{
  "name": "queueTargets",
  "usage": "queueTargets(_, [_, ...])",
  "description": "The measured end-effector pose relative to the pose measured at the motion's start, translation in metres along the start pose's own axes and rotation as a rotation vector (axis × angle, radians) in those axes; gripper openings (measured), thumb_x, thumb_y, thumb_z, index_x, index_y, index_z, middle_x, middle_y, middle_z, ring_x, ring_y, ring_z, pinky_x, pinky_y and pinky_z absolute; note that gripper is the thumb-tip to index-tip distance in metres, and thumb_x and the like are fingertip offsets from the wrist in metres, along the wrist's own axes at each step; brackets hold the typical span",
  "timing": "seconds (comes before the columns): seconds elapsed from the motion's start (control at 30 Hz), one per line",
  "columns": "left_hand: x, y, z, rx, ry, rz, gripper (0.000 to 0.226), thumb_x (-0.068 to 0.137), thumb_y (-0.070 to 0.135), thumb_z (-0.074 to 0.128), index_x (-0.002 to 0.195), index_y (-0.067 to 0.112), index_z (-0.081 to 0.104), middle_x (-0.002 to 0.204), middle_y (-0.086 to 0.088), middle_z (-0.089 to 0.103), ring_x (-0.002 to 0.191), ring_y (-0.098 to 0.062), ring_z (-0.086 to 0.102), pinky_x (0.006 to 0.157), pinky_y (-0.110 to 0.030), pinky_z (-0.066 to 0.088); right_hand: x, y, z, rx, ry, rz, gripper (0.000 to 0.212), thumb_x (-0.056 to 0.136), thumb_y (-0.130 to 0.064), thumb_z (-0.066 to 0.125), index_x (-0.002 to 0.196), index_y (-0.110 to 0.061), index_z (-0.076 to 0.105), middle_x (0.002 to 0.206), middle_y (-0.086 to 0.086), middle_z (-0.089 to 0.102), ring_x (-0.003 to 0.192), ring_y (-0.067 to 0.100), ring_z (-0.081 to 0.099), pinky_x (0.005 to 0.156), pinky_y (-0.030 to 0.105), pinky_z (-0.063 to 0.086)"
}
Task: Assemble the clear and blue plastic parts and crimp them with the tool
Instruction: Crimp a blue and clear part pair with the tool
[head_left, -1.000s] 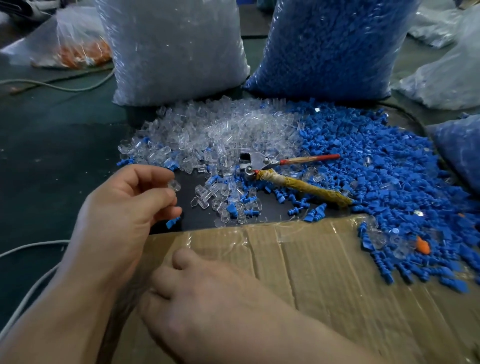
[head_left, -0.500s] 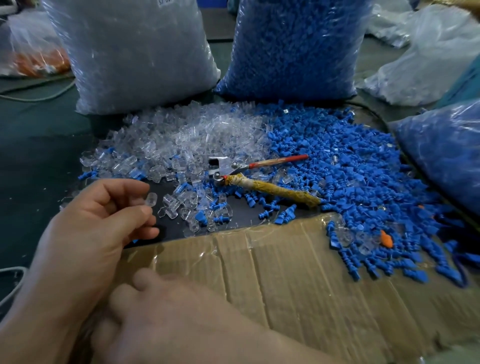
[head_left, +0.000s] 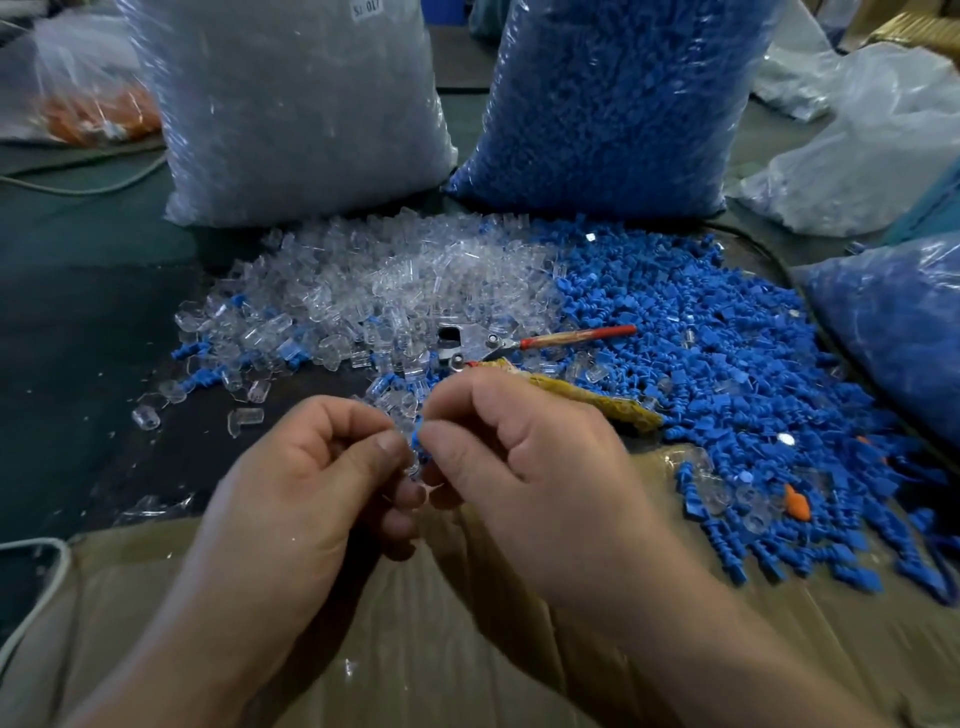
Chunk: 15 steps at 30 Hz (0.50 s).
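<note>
Head view, both hands meeting at frame centre above a taped cardboard sheet (head_left: 519, 649). Left hand (head_left: 306, 483) and right hand (head_left: 524, 467) are curled, thumb and forefinger tips pinched toward each other. Between the tips sits a blue part (head_left: 417, 442), with a clear part (head_left: 410, 462) pressed against it on the left-hand side. Which fingers bear on which piece is partly hidden, but the left pinch appears to carry the clear part and the right pinch the blue one. The long axis of the blue part cannot be read, since only a small patch of it shows.

Crimping tool (head_left: 519, 358) lies at about 1 o'clock from the fingertips, untouched. Its metal head (head_left: 462, 340) points toward 9 o'clock. The red handle (head_left: 582, 335) and the yellow-wrapped handle (head_left: 587, 397) splay toward 3 to 4 o'clock. The yellow-wrapped handle passes just beyond the right knuckles, so the right hand is the nearer one for the pick-up.

Loose stock lies beyond: clear pile (head_left: 374, 296) at 12 o'clock, blue pile (head_left: 727, 364) at 2 o'clock. Judged step: mating of the two parts, crimp not yet made.
</note>
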<state>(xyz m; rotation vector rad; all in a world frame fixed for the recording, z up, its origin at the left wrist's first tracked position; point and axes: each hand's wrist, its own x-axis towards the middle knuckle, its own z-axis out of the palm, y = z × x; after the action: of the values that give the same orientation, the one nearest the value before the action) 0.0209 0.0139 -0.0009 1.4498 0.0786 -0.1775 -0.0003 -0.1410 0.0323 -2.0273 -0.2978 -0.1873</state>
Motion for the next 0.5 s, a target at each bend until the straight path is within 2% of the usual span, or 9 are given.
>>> queueTargets(0.03, [-0.001, 0.002, 0.000, -0.009, -0.010, 0.000, 0.003, 0.078, 0.020, 0.070, 0.075, 0.021, 0.070, 0.062, -0.017, 0.064, 0.047, -0.026, 0.057, 0.044, -0.034, 0.051, 0.000, 0.000, 0.002, -0.134, -0.003, -0.057, 0.009, 0.094, -0.023, 0.059, 0.086, -0.026, 0.062, 0.079, -0.013, 0.064, 0.075, 0.002, 0.062, 0.066, 0.023, 0.049])
queueTargets(0.13, [-0.003, 0.003, -0.002, 0.009, -0.031, 0.029, 0.014, 0.068, 0.028, 0.071, 0.080, 0.021, 0.072, 0.065, -0.017, 0.065, 0.050, -0.025, 0.058, 0.047, -0.036, 0.052, -0.001, 0.005, 0.006, -0.306, -0.003, -0.156, 0.013, 0.095, -0.029, 0.053, 0.095, -0.022, 0.064, 0.094, -0.008, 0.060, 0.088, 0.011, 0.057, 0.075, 0.037, 0.048])
queueTargets(0.33, [-0.007, 0.004, -0.005, -0.014, -0.080, -0.001, 0.026, 0.065, 0.032, 0.074, 0.087, 0.018, 0.074, 0.062, -0.015, 0.063, 0.050, -0.024, 0.057, 0.051, -0.037, 0.050, 0.000, 0.012, 0.003, -0.287, 0.021, -0.231, 0.013, 0.095, -0.022, 0.058, 0.100, -0.016, 0.069, 0.095, -0.003, 0.061, 0.088, 0.017, 0.059, 0.072, 0.041, 0.049])
queueTargets(0.5, [-0.008, 0.011, -0.014, -0.080, -0.193, -0.112, 0.018, 0.071, 0.014, 0.079, 0.088, 0.011, 0.074, 0.062, -0.016, 0.059, 0.048, -0.023, 0.054, 0.049, -0.036, 0.049, 0.001, 0.012, 0.003, -0.292, -0.031, -0.284, 0.011, 0.096, -0.016, 0.059, 0.099, -0.014, 0.069, 0.097, -0.004, 0.063, 0.087, 0.016, 0.060, 0.072, 0.039, 0.050])
